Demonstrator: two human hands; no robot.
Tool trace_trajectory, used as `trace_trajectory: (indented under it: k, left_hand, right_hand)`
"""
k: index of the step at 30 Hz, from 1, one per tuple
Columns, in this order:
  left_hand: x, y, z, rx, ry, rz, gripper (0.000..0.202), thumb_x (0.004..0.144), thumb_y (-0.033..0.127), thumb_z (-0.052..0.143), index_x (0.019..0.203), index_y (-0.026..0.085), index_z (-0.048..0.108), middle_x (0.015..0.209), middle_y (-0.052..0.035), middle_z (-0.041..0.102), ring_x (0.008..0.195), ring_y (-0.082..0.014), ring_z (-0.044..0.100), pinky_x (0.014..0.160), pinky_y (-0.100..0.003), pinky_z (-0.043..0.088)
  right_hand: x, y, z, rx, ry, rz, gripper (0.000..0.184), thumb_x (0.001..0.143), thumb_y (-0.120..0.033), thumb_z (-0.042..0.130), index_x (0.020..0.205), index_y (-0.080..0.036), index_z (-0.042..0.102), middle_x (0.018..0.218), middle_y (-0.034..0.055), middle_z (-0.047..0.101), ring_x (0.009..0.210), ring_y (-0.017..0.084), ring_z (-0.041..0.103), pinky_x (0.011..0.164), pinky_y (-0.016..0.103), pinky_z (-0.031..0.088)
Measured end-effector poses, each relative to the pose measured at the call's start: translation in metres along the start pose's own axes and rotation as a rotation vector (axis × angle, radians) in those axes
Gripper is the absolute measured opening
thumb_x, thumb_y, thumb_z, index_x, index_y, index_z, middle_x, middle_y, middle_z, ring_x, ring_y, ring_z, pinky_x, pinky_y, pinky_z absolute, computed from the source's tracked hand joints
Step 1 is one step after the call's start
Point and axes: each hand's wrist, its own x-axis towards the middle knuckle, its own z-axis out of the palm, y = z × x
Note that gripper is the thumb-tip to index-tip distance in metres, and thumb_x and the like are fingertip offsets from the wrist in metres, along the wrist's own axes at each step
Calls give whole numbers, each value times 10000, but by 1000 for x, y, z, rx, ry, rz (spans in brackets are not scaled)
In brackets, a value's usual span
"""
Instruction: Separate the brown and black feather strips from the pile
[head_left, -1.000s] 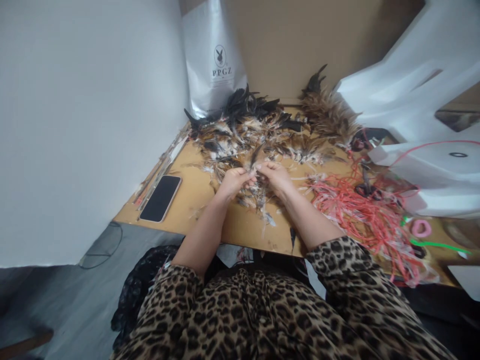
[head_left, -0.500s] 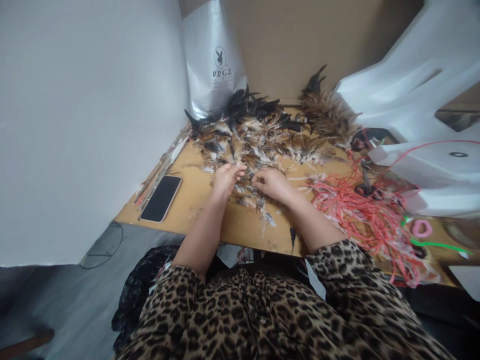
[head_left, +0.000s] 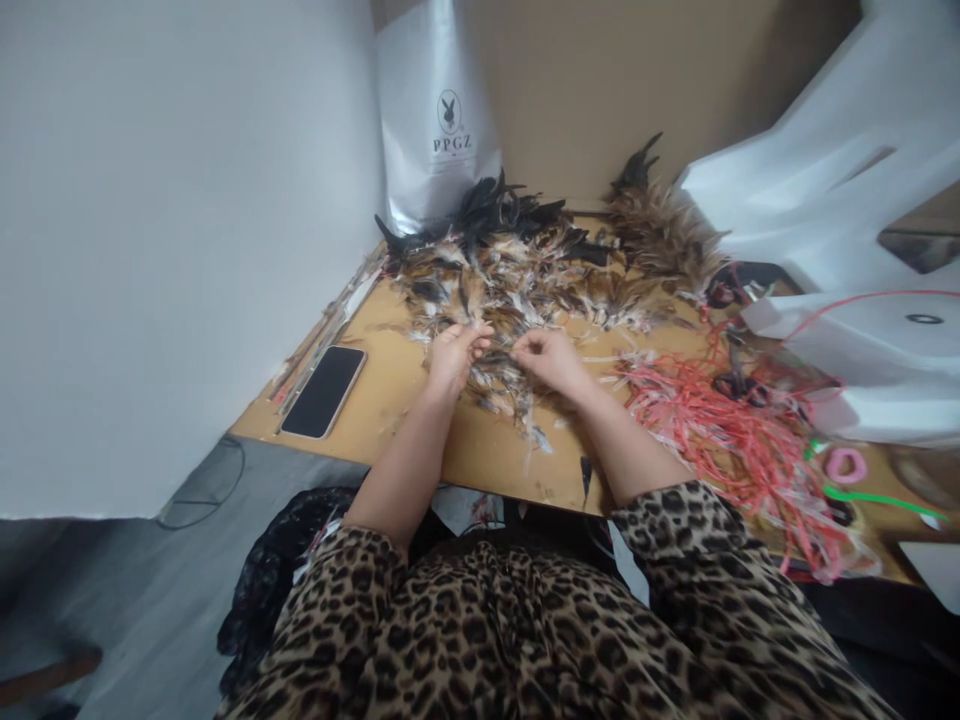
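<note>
My left hand [head_left: 456, 357] is closed in a pinch at the near side of a pile of brown, black and white feathers [head_left: 517, 275]. A pale feather appears to be between its fingertips. Just to the right, my right hand [head_left: 551, 358] is also pinched, its thumb and forefinger pressed together. Whatever those fingers hold is too small to make out. A small gap separates the two hands. Below and between them, loose mottled feathers [head_left: 504, 385] lie scattered on the wooden table [head_left: 487, 460].
A phone [head_left: 324, 392] lies at the left beside thin sticks. Behind the pile stands a silver bag [head_left: 442, 120]. A brown feather bunch [head_left: 660, 235] is at the back right. Tangled red strips [head_left: 720, 430], a pink ring [head_left: 846, 464] and white sheeting [head_left: 810, 170] fill the right.
My right hand has shifted slightly right, away from my left hand, widening the gap. My left hand stays nearly in place. The whole view has shifted slightly.
</note>
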Motion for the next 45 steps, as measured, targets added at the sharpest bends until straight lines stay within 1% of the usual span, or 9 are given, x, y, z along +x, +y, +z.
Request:
trace_trajectory:
  k: [2, 5, 7, 9, 12, 19, 32, 37, 45]
  left_hand:
    - [1, 0, 0, -21, 13, 0, 143, 648, 222, 671, 689, 104, 601, 704, -45, 667, 494, -29, 540, 426, -124, 342]
    - [1, -1, 0, -38, 14, -17, 118, 644, 194, 669, 683, 105, 602, 705, -44, 669, 496, -31, 547, 423, -123, 343]
    - [0, -1, 1, -40, 4, -26, 121, 639, 190, 673, 695, 105, 607, 706, -42, 669, 495, -32, 549, 420, -124, 342]
    - [-1, -2, 1, -36, -10, -30, 135, 637, 198, 677, 707, 103, 612, 705, -42, 669, 496, -34, 552, 419, -125, 341]
    - [-2, -2, 2, -29, -36, -28, 150, 648, 214, 672, 724, 96, 616, 726, -55, 675, 509, -38, 560, 430, -126, 348]
    - [-3, 4, 0, -75, -8, 51, 130, 673, 199, 653, 756, 105, 620, 857, -81, 684, 588, -47, 591, 479, -127, 383]
    - [-16, -1, 9, 112, -271, -149, 156, 661, 196, 672, 757, 76, 648, 857, -120, 681, 574, -66, 597, 452, -128, 406]
    - [-15, -3, 9, 59, -290, -171, 96, 675, 148, 654, 725, 67, 643, 751, -88, 675, 515, -30, 549, 442, -105, 398]
    - [-15, 4, 7, -125, -291, -268, 28, 688, 89, 631, 715, 87, 624, 710, -45, 645, 506, -1, 510, 413, -71, 362]
  right_hand:
    - [4, 4, -2, 339, 16, 164, 192, 630, -340, 643, 670, -163, 579, 488, -31, 522, 426, 73, 421, 432, 203, 318]
    - [8, 6, -4, 737, -24, 305, 270, 546, -346, 714, 651, -162, 547, 531, -23, 575, 378, 50, 403, 363, 181, 271]
    - [9, 7, -4, 881, -48, 337, 291, 507, -317, 743, 639, -155, 540, 606, -4, 620, 390, 44, 432, 355, 170, 282]
    - [9, 8, -3, 942, -42, 358, 294, 494, -297, 754, 637, -156, 540, 569, -21, 600, 393, 45, 447, 357, 163, 300]
    - [10, 10, 1, 958, 0, 372, 290, 484, -285, 757, 621, -157, 536, 486, -48, 536, 396, 51, 454, 356, 159, 308]
    - [11, 14, 6, 936, 91, 350, 289, 494, -302, 745, 613, -170, 518, 495, -50, 523, 459, 69, 484, 405, 177, 339]
    - [9, 12, 13, 850, 179, 221, 232, 545, -321, 707, 586, -174, 533, 462, -62, 470, 407, 51, 365, 421, 202, 269]
    - [6, 8, 13, 862, 136, 195, 243, 553, -353, 717, 620, -170, 573, 487, -51, 505, 432, 52, 399, 429, 195, 281]
    - [2, -3, 6, 947, 60, 251, 356, 508, -363, 752, 797, -192, 633, 727, -13, 641, 638, 87, 561, 561, 202, 396]
